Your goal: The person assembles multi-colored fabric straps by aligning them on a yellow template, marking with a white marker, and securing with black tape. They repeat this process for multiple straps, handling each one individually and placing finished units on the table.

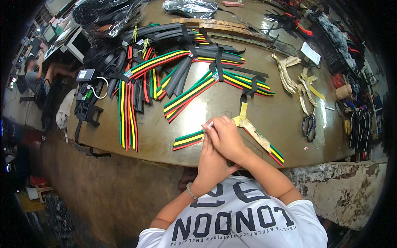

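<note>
On the table before me lies a striped strap (187, 141) in green, yellow, black and red, arranged as a V with pale paper pattern strips (255, 136) over its right arm. A yellow strip (243, 110) and a black strap (242, 100) stick out at its top. My left hand (213, 162) rests with straight fingers on the left arm of the V; its fingertips are partly hidden under my right hand. My right hand (227, 138) is closed around a slim white pen-like stick (210, 124), whose end shows between thumb and fingers.
Sewn striped straps (194, 93) and black padded straps (142, 31) pile up at the far left. Paper patterns (285, 74) and scissors (309, 127) lie to the right. A black device (87, 99) stands by the left edge. Another person (35, 76) sits at far left.
</note>
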The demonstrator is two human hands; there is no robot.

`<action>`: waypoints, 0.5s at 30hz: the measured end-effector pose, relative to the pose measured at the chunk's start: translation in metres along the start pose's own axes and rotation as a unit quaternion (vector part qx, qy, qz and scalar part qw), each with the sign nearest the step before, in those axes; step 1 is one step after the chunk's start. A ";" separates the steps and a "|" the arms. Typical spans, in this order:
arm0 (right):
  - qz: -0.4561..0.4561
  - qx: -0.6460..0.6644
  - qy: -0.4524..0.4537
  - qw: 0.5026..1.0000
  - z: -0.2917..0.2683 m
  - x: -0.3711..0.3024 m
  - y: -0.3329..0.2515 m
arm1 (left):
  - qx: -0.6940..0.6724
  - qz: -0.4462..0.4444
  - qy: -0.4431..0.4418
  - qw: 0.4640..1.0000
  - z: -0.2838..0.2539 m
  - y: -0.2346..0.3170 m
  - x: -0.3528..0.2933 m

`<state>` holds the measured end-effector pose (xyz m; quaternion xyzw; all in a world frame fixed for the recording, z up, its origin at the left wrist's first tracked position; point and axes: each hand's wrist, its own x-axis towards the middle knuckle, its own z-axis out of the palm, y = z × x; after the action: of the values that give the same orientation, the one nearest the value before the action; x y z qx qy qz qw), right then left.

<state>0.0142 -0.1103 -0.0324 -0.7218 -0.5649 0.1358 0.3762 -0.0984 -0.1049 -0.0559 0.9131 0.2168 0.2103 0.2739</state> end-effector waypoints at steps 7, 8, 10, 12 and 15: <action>-0.101 -0.059 0.006 0.993 0.013 -0.019 -0.013 | -0.164 -0.062 -0.037 0.984 0.002 -0.008 -0.003; -0.103 -0.057 0.004 0.993 0.014 -0.021 -0.014 | -0.157 -0.058 -0.042 0.985 0.002 -0.007 -0.003; -0.116 -0.053 0.002 0.992 0.011 -0.022 -0.014 | -0.141 -0.050 -0.052 0.987 0.000 -0.006 -0.003; -0.051 0.010 -0.066 0.997 -0.004 -0.017 -0.006 | -0.107 -0.045 -0.059 0.991 -0.001 -0.002 -0.003; 0.080 0.123 0.087 0.985 -0.039 -0.005 0.015 | 0.075 0.001 0.005 0.997 -0.004 0.004 -0.002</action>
<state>0.0474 -0.1316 -0.0171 -0.7222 -0.4493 0.1703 0.4976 -0.1008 -0.1070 -0.0514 0.9302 0.2325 0.1986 0.2030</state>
